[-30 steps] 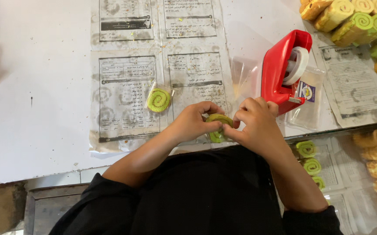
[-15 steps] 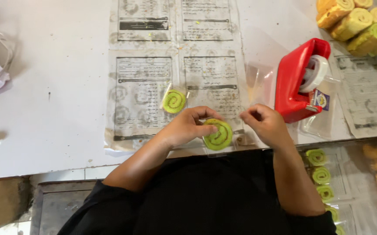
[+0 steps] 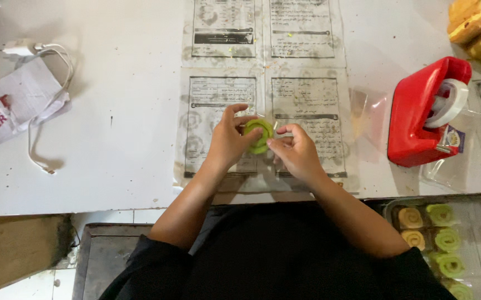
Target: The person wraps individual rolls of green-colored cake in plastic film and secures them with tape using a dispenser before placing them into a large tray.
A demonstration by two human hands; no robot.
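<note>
Green roll slice (image 3: 258,135): a round, flat spiral of green cake in a clear wrapper, held just above the papers at the near middle of the table.
Table (image 3: 124,139): white top, carrying everything; its near edge runs just beside the person's forearms.
Printed papers (image 3: 262,66): sheets under clear film, spread from the far middle to the near edge, beneath both hands.
Tape dispenser (image 3: 426,114): red, heavy-looking, at the right, well apart from the slice, with a white tape roll.
Cloth pouch (image 3: 13,108): white, far left, with a white cable beside it.
Tray of slices (image 3: 434,233): near right, below the table edge, green and yellow spirals in rows.
Left hand (image 3: 226,139): grip closed on the slice's left rim, thumb over the top.
Right hand (image 3: 296,150): fingertips pinch the wrapper at the slice's right edge.
Handling: likely light, soft and crumbly; squeezing the face could crush the spiral.
Where to hold: by the rim, lightly, or by the loose film, which looks slippery.
</note>
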